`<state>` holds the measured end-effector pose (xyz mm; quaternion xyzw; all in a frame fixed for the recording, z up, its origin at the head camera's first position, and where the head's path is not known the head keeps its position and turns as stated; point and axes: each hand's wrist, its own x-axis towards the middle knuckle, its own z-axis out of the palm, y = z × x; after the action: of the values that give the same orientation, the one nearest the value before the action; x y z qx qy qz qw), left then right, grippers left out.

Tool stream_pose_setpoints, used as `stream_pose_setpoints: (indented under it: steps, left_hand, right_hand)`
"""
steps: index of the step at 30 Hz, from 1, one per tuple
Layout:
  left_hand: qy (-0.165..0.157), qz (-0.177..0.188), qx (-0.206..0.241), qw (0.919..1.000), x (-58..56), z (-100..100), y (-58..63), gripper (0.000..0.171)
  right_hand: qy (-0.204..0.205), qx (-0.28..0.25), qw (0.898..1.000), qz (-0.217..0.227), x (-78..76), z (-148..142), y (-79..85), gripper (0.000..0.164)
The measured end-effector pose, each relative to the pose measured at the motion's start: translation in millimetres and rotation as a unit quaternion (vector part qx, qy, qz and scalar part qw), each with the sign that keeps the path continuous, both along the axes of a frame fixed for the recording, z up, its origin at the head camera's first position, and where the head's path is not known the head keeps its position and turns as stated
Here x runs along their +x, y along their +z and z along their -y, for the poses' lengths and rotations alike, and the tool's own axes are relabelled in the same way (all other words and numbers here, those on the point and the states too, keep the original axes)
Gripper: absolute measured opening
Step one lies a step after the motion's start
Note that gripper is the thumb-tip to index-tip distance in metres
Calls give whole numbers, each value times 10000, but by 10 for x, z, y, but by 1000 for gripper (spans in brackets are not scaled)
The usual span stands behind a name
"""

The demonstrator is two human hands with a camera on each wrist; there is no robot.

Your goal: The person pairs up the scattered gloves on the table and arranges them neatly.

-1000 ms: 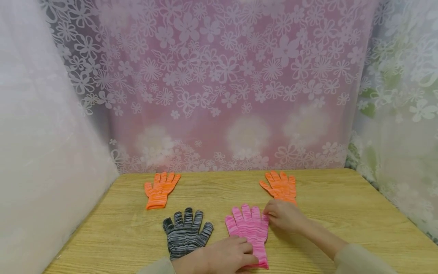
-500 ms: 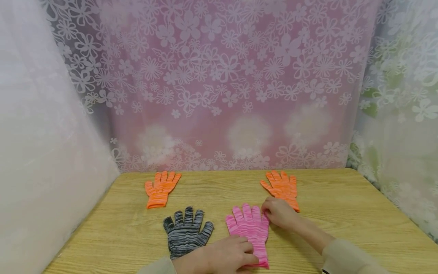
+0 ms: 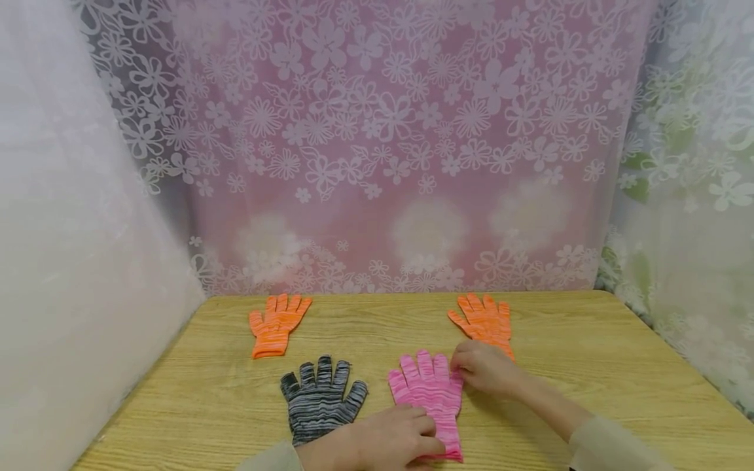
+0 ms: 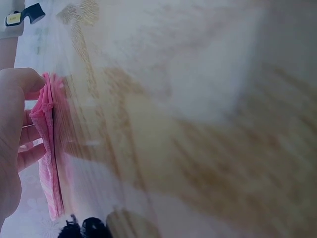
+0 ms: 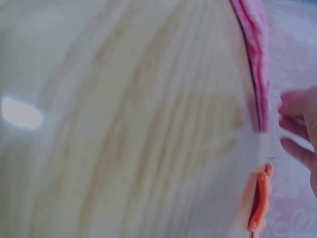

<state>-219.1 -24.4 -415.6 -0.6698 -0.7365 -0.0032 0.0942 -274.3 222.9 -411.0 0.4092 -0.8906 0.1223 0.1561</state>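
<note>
A pink striped knit glove [image 3: 432, 396] lies flat on the table, fingers pointing away. My left hand [image 3: 389, 435] is over its cuff; in the left wrist view the pink fabric [image 4: 47, 134] bunches between thumb and fingers. Beside the pink glove's outermost right finger is my right hand [image 3: 485, 369], its fingers bent. The right wrist view shows those fingertips [image 5: 290, 144] a small gap from the glove's edge. A black-and-grey striped glove [image 3: 324, 402] lies to the left, its lower part hidden by my left forearm.
Two orange gloves lie at the back, one on the left [image 3: 277, 327] and one on the right [image 3: 485, 320], partly behind my right hand. Flowered curtains [image 3: 400, 131] surround the wood-grain table [image 3: 365, 320] at the back and sides.
My right hand has shifted slightly toward me and then back again beside the pink glove's finger. The left hand and the gloves have stayed nearly still.
</note>
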Motion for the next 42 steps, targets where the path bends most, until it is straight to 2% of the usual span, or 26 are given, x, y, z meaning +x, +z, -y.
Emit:
stream_pose_setpoints:
  steps: [2, 5, 7, 9, 23, 30, 35, 42]
  left_hand:
    - [1, -53, 19, 10000, 0, -1, -5, 21]
    - [-6, -72, 37, 10000, -2, -8, -12, 20]
    - [5, -36, 17, 10000, -3, -12, -8, 20]
    - [15, -22, -6, 10000, -5, -15, -8, 20]
    - [66, -233, -10, 9997, -4, -9, -8, 19]
    - [98, -153, -37, 9998, 3, 1, 1, 20]
    - [124, -112, -41, 9999, 3, 4, -1, 20]
    - [104, -57, -90, 9999, 0, -5, -18, 22]
  right_hand:
    - [592, 69, 9982, -95, 34, -31, 29, 16]
    - [1398, 183, 9894, -344, 94, -65, 47, 15]
    - [1728, 242, 9837, -425, 134, -76, 50, 13]
    - [1874, 281, 9808, -455, 164, -77, 44, 12]
    - [2085, 540, 9731, -822, 172, -19, -34, 14]
    - [2195, 519, 9698, -926, 177, -59, -21, 14]
    - [2204, 478, 9708, -820, 196, -106, -25, 14]
    - [2203, 437, 9702, -908, 200, -99, -44, 13]
